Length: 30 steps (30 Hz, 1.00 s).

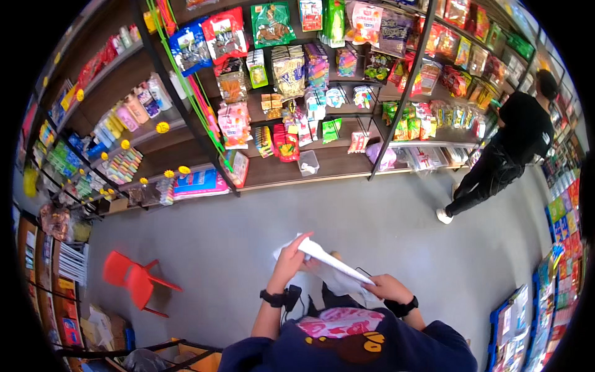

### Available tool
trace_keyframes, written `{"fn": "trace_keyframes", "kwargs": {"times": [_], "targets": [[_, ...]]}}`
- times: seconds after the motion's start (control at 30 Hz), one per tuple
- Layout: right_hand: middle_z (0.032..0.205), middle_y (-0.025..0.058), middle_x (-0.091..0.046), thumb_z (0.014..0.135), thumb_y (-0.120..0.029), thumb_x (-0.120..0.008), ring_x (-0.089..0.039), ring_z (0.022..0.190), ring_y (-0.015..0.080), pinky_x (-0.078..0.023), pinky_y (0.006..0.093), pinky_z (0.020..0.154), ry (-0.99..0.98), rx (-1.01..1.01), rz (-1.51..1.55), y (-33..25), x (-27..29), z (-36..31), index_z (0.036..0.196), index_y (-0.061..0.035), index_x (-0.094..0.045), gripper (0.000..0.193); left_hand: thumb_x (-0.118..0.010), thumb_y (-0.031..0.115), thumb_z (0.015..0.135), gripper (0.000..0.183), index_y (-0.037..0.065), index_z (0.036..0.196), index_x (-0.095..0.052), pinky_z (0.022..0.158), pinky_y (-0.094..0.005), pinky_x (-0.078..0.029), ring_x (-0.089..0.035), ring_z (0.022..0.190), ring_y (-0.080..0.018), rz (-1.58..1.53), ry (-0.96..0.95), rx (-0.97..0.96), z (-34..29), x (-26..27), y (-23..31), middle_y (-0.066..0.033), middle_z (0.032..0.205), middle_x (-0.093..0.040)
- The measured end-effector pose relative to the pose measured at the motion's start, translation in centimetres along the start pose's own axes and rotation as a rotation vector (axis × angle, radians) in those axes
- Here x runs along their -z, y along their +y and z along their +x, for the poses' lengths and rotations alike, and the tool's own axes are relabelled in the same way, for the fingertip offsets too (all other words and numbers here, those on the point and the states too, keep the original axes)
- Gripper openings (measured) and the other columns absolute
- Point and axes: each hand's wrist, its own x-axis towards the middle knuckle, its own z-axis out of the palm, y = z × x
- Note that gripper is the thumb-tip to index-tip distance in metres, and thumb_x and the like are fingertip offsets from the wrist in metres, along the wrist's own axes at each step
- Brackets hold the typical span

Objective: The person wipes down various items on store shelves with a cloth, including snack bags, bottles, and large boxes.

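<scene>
A folded white cloth, thin and partly see-through, stretches between my hands in front of my body. It might be a flat plastic sheet instead; I cannot tell for sure. My left hand grips its upper left end, with some of the white material showing on both sides of the fingers. The lower right end is pinched in my right hand, thumb lying along the edge. Each wrist wears a black band, and a small black device sits beside the left one.
Shelves of bagged snacks stand ahead, and bottles fill shelves at left. On the grey floor a red chair stands to the left. A person in black stands at the right shelves. Blue crates are at lower right.
</scene>
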Motion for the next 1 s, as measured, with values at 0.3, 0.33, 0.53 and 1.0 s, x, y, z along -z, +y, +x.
{"fn": "trace_keyframes", "kwargs": {"times": [0.3, 0.33, 0.53, 1.0], "targets": [[0.084, 0.0247, -0.062, 0.086, -0.015, -0.052, -0.059, 0.078, 0.0434, -0.048, 0.0498, 0.067, 0.685, 0.107, 0.061, 5.7, 19.3, 25.7, 0.104, -0.0049, -0.06, 0.022, -0.039, -0.001, 0.092, 0.035, 0.005, 0.125, -0.052, 0.094, -0.0286, -0.043, -0.057, 0.111, -0.0192, 0.07, 0.405, -0.273, 20.7, 5.5, 3.3, -0.0113, 0.117, -0.061], [0.086, 0.0257, -0.062, 0.086, -0.013, -0.052, -0.059, 0.08, 0.044, -0.048, 0.0494, 0.067, 0.718, 0.18, 0.073, 5.6, 22.1, 27.7, 0.104, -0.0044, -0.06, 0.022, -0.04, -0.001, 0.092, 0.036, 0.004, 0.126, -0.051, 0.098, -0.0282, -0.037, -0.054, 0.115, -0.0207, 0.184, 0.413, -0.291, 21.8, 6.1, 5.2, -0.0134, 0.119, -0.06], [0.078, 0.0163, -0.064, 0.092, -0.015, -0.049, -0.062, 0.07, 0.0209, -0.047, 0.0331, 0.064, 0.767, 0.264, 0.509, 1.9, 34.1, 42.2, 0.103, -0.0013, -0.06, 0.02, -0.045, -0.001, 0.087, 0.043, 0.005, 0.129, -0.052, 0.096, -0.0304, -0.04, -0.056, 0.112, -0.023, 0.195, 0.553, -0.391, 33.9, 11.3, 12.7, -0.0163, 0.116, -0.061], [0.084, 0.0025, -0.06, 0.093, -0.011, -0.05, -0.053, 0.079, 0.0079, -0.043, 0.0239, 0.069, 0.896, 0.572, 0.646, -5.0, 49.3, 60.8, 0.106, 0.0013, -0.058, 0.019, -0.064, -0.001, 0.074, 0.048, 0.01, 0.121, -0.063, 0.077, -0.0366, -0.047, -0.059, 0.087, -0.0324, 0.703, 0.905, -0.804, 63.9, 24.8, 26.8, -0.0183, 0.097, -0.059]]}}
